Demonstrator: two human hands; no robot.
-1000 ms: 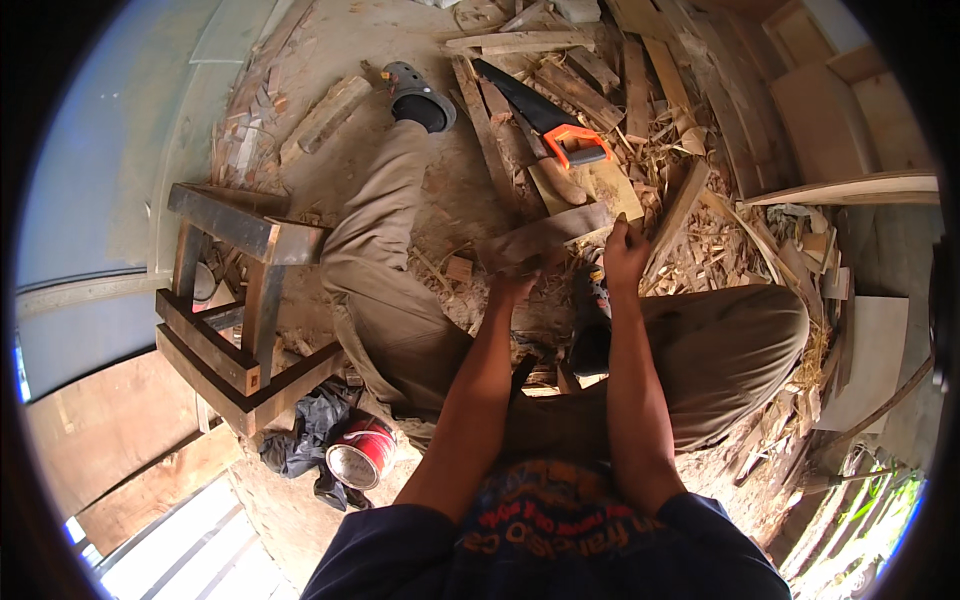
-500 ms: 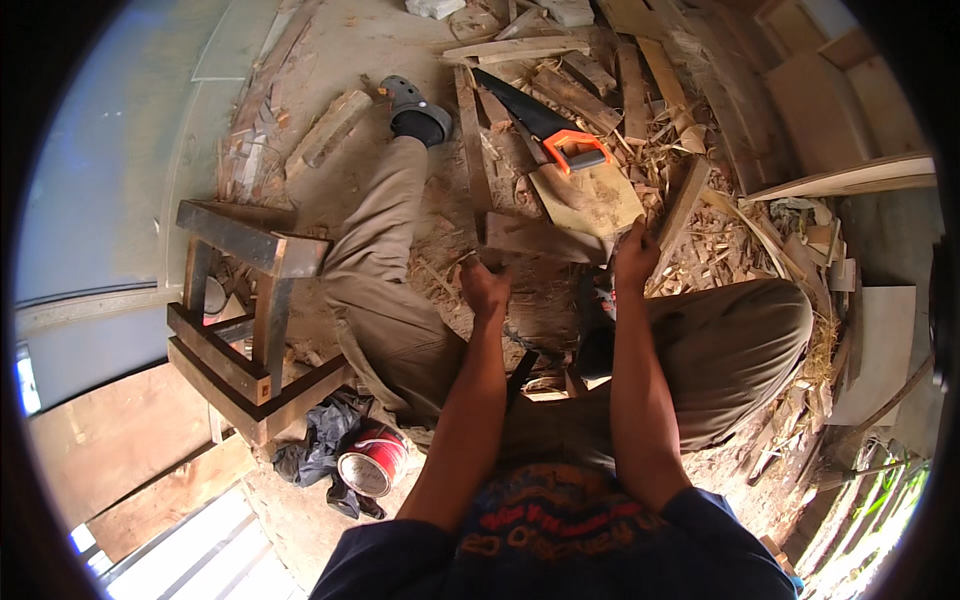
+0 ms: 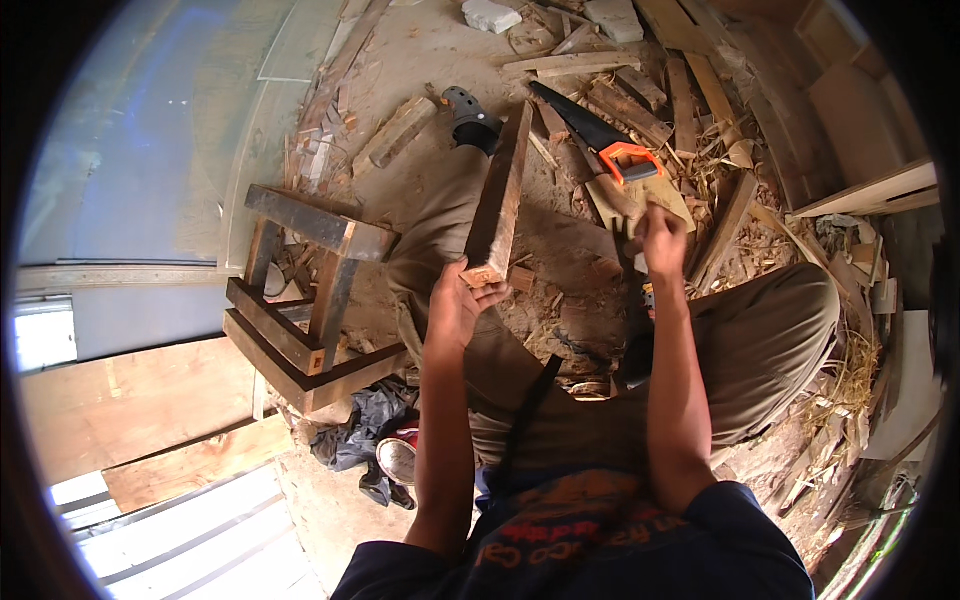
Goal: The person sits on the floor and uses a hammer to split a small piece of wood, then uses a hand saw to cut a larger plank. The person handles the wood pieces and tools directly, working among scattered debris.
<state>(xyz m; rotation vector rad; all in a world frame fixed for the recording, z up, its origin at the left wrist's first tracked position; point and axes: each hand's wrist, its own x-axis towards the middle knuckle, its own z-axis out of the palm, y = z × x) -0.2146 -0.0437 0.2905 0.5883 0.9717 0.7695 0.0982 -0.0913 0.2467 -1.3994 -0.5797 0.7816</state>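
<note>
My left hand (image 3: 458, 305) grips the near end of a long wooden beam (image 3: 500, 200), its thumb on top and fingers beneath the cut end. The beam is raised and points away from me, over my bent leg. My right hand (image 3: 662, 240) is closed near a flat light board (image 3: 672, 200) on the floor; what it holds is blurred and partly hidden. Just beyond that hand lies a handsaw (image 3: 628, 160) with a black blade and an orange-and-black handle.
At left stands a dark wooden frame (image 3: 338, 290). A black plastic bag (image 3: 350, 440) and a can (image 3: 397, 460) sit behind my left forearm. Wood offcuts (image 3: 405, 130) and shavings litter the ground. A blue-grey panel (image 3: 150, 150) lines the left side; wooden shelving (image 3: 850, 110) stands at right.
My left hand has moved left and lifted the beam, swinging it from lying crosswise to pointing away. My right hand has come off the beam and shifted slightly right. The whole view has shifted.
</note>
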